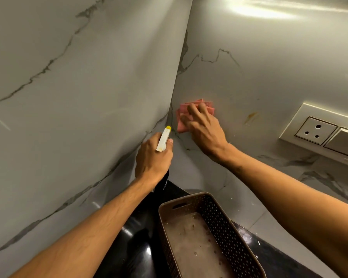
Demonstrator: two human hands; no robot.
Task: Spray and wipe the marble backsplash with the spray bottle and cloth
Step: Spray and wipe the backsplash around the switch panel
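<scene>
1. Grips the spray bottle (163,138) in the left hand (151,157), nozzle aimed up at the corner seam of the marble backsplash (249,67).
2. Presses the folded pink cloth (184,114) flat against the right panel under the straight fingers of the right hand (205,129), just beside that seam.
3. Shows an orange smear (251,117) rightward of the cloth, nearer the right hand; probably calls for a sideways wipe.

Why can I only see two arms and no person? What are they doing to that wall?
The camera sits on the person's head and looks down, so you see only their arms. The left hand grips a spray bottle, its yellow tip pointing at the corner. The right hand presses a pink cloth flat on the marble wall to wipe it. An orange-brown stain sits right of the cloth, near a socket. Below, a brown basket stands on the dark counter.
</scene>
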